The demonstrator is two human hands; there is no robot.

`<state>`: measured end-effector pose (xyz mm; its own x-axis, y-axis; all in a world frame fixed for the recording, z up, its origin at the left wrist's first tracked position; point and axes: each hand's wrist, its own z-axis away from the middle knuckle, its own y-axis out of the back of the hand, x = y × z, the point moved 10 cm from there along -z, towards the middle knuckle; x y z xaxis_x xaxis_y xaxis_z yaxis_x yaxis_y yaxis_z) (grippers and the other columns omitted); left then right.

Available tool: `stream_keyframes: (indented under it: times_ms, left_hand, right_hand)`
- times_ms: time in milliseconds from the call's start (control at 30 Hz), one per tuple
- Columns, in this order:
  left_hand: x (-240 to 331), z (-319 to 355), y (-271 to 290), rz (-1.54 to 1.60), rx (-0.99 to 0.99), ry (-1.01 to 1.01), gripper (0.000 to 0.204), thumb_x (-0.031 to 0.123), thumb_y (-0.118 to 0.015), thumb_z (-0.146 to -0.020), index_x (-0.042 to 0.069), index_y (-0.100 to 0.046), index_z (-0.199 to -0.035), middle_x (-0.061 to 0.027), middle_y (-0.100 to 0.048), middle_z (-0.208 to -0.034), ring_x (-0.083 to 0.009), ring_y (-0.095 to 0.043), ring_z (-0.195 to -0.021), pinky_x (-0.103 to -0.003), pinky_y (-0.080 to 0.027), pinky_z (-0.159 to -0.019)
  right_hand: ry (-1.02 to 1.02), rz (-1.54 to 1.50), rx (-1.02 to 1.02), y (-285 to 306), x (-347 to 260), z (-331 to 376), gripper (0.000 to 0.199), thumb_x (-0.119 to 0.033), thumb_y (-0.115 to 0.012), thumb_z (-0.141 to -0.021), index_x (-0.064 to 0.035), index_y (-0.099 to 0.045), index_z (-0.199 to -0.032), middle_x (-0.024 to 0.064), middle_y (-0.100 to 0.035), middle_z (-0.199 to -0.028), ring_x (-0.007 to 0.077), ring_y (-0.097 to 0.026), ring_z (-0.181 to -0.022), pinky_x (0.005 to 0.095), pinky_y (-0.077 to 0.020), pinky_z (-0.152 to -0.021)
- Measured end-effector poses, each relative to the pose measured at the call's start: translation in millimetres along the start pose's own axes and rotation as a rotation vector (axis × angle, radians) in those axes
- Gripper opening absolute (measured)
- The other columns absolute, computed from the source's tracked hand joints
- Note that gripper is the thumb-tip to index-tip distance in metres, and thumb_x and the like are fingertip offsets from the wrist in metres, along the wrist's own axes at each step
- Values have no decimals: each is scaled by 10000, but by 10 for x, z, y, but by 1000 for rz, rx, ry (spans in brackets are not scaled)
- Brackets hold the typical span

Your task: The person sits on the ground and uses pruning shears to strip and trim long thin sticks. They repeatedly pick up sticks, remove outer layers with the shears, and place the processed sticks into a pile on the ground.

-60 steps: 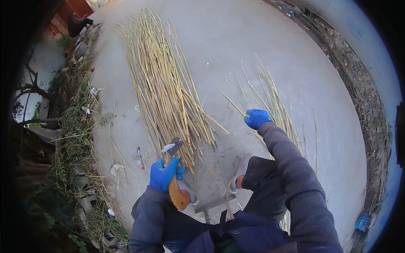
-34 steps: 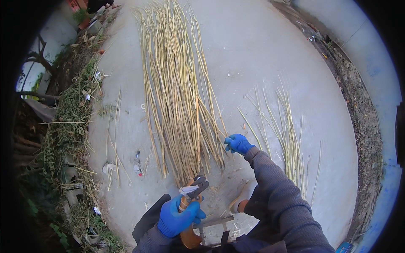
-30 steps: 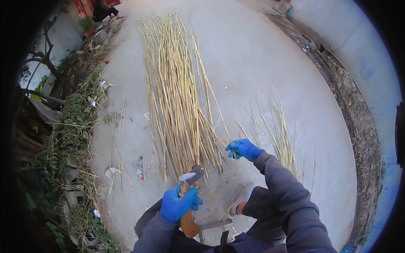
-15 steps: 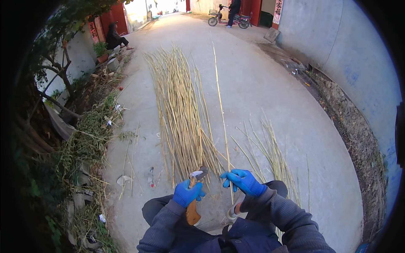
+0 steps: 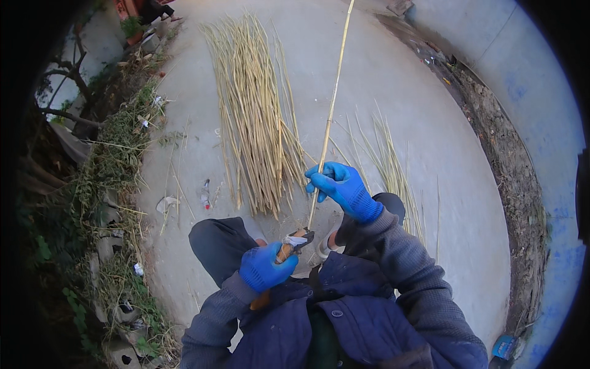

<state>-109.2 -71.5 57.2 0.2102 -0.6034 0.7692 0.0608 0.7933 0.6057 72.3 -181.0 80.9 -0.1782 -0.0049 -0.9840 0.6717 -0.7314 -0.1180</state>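
Note:
My left hand (image 5: pixel 268 266), in a blue glove, is closed round the wooden handle of a tool with a dark metal head (image 5: pixel 301 240). White wrapping shows near that head, and the exact kind of tool is unclear. Pinched in my blue-gloved right hand (image 5: pixel 342 187) is one long, thin, pale cane (image 5: pixel 335 92), which slants up and away past the top edge. Its lower end comes down at the tool's head; I cannot tell whether they touch. Ahead lies a big pile of similar canes (image 5: pixel 255 123), side by side on the concrete.
A smaller bunch of thin, greener canes (image 5: pixel 393 166) lies to the right of my knee. Cut weeds and rubble (image 5: pixel 117 203) line the left edge, with a clear plastic bottle (image 5: pixel 205 194) nearby. A pale wall (image 5: pixel 516 80) bounds the right. Someone's legs (image 5: pixel 161 9) show far left.
The view has tipped downward. My right hand has lifted the cane and tilted it, bringing its lower end to the tool's head. The left hand has drawn the tool closer to my body.

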Motion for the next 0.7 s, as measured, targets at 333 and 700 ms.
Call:
stream_keyframes:
  times_ms: [333,700]
  left_hand:
    - [35,9,-25,57,117,-39,288,325,-702,-805,45,-637,-817,-193,-627,-660,-342,-667,-636,-423,-512,-553]
    - [18,-26,-51,-83,108,-70,293,323,-704,-799,37,-658,-843,-175,-641,-670,-313,-669,-623,-399,-512,-561]
  right_hand:
    - [-1,-23,40,-91,-1,106,287,-186,-701,-882,17,-626,-1070,93,-699,-887,137,-668,-734,255,-548,-618]
    - [-92,62,188,-42,263,304,270,-243,-743,-845,-34,-575,-811,88,-691,-741,98,-607,-565,252,-519,-521]
